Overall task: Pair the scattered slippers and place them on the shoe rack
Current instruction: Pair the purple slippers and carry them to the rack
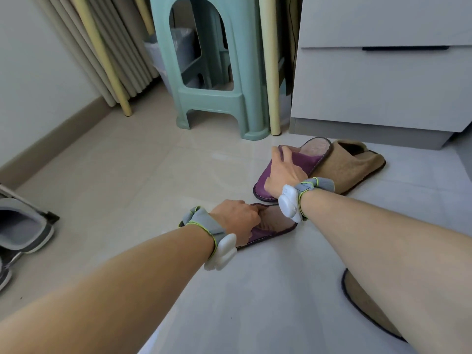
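Gripping near purple slipper [270, 229] with left hand [236, 217]; right hand [283, 172] grasping far purple slipper [302, 162], touching tan slipper [350, 167].

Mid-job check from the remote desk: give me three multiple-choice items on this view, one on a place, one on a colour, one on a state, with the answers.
1. Where does the tan slipper near the cabinet lie?
A. Touching the far purple slipper, on its right
B. Under the green stool
C. Beside the grey slippers

2. What colour are the two slippers under the hands?
A. Grey
B. Purple
C. Tan

3. What is the left hand doing?
A. Hanging free in the air
B. Resting flat on the floor
C. Gripping the near purple slipper at its opening

Answers: 1 A, its side meets the purple one in front of the cabinet. 2 B, both uppers show purple, the right hand on the far one. 3 C, its fingers curl into the opening.
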The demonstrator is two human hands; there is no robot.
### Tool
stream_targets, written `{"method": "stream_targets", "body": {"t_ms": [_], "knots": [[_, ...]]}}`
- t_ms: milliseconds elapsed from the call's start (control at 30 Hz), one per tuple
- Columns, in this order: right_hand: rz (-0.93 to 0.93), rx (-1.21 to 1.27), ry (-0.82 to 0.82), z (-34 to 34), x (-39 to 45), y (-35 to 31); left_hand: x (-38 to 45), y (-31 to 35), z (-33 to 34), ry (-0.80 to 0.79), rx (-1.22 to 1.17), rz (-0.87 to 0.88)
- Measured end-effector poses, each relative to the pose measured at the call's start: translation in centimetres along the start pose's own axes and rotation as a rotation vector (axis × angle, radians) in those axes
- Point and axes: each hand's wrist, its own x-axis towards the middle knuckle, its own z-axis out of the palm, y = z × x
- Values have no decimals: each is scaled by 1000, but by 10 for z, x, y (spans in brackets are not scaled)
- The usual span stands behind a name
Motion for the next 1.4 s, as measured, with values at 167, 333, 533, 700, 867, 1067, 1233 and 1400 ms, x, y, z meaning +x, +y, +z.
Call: {"method": "stream_targets", "body": {"t_ms": [167, 333, 533, 700, 867, 1067, 1233, 1400], "knots": [[113, -73, 89, 5, 13, -10, -21, -12, 12, -42, 84, 34], [281, -2, 173, 3, 12, -17, -58, -40, 35, -142, 50, -41], [110, -114, 167, -3, -21, -57, -101, -87, 82, -177, -134, -291], [-32, -68, -86, 9, -66, -117, -142, -115, 97, -140, -304, -421], [69, 31, -375, 73, -128, -173, -171, -129, 103, -65, -385, -434], [222, 544, -537, 111, -165, -231, -208, -127, 116, 30, -381, -354], [362, 726, -644, 101, -181, -254, -223, -129, 129, 79, -439, -459], [373, 679, -615, 100, -190, -262, -221, -112, 131, 96, -587, -616]]}}
